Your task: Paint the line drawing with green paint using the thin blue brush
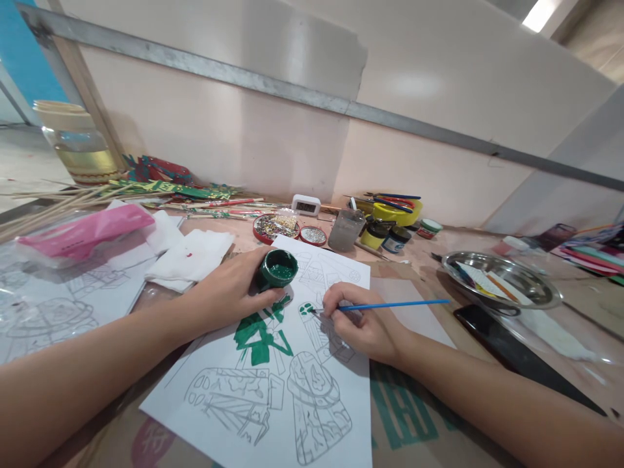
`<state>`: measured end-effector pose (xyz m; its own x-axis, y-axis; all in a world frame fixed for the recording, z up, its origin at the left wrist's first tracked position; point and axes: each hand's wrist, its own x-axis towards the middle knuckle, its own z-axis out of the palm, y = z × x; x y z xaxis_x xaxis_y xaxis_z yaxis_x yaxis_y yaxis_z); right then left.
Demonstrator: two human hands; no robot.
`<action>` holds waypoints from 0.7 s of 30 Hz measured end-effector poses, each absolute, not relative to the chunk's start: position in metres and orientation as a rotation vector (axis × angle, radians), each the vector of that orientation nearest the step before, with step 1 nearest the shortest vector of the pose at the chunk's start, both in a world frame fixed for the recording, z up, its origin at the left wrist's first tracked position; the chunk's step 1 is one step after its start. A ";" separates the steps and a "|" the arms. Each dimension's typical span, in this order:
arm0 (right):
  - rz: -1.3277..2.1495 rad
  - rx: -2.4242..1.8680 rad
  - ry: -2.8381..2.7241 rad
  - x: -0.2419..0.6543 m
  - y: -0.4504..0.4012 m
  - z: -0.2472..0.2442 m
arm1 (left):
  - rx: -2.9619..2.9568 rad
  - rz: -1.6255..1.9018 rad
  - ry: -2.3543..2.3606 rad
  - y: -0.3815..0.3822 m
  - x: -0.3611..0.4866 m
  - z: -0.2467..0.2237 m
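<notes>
My left hand (234, 283) is wrapped round a small jar of green paint (280, 266), tilted so its open mouth faces me, above the upper left of the paper. In my right hand (363, 322) is a thin blue paintbrush (400, 303), pinched near the bristles, with its tip at small green patches on a drawn figure. The white sheet of paper (195, 429) bears several pencil-outlined figures. One of them, below the jar, is partly filled with green paint (260, 351). My right hand rests on the sheet and covers part of the drawing.
Behind the paper stand a cup of cloudy water (347, 231), paint jars (374, 234), dishes of sequins (276, 227) and a small digital clock (306, 205). To the right are a steel bowl (546, 286) and a black phone-like slab (521, 354). Folded tissues (192, 253) and a pink packet (90, 231) lie left.
</notes>
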<state>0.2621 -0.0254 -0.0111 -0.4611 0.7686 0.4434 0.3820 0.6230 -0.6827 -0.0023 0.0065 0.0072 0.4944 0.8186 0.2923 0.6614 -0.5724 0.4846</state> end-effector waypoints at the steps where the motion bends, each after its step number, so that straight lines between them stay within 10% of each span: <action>1: 0.648 -0.897 -2.081 0.262 -0.026 -0.011 | 2.434 0.723 1.248 0.007 -0.002 0.007; 21: 0.598 -0.904 -2.071 0.262 -0.025 -0.010 | 2.431 0.708 1.252 0.007 -0.003 0.007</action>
